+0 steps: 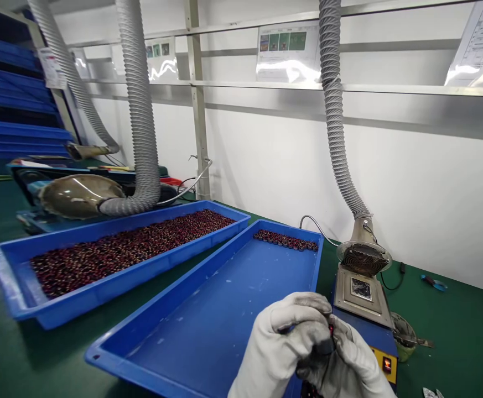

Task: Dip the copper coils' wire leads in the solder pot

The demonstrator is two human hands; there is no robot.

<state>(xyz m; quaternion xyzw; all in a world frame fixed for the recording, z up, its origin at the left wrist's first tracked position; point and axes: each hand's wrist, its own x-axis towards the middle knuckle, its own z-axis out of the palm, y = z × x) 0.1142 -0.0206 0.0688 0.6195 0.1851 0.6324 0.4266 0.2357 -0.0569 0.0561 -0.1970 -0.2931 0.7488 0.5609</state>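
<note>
My left hand (280, 337), in a white glove with grey-stained fingertips, is closed at the near right edge of the front blue tray (212, 309). Against it my gloved right hand (355, 354) is closed too. Between the fingertips of both hands shows a bit of a small dark-red round part (331, 330), mostly hidden by the gloves. More dark-red parts (310, 390) show below the hands at the bottom edge; what they rest on is hidden. Rows of small dark-red round parts (285, 240) stand at the tray's far end.
A second blue tray (17, 293) on the left holds a mass of similar parts (129, 246). To the right stands a heated solder pot (361, 288) under an extraction hose (335, 110). Beside it are a small cup (405, 337) and a blue-handled tool (434, 283).
</note>
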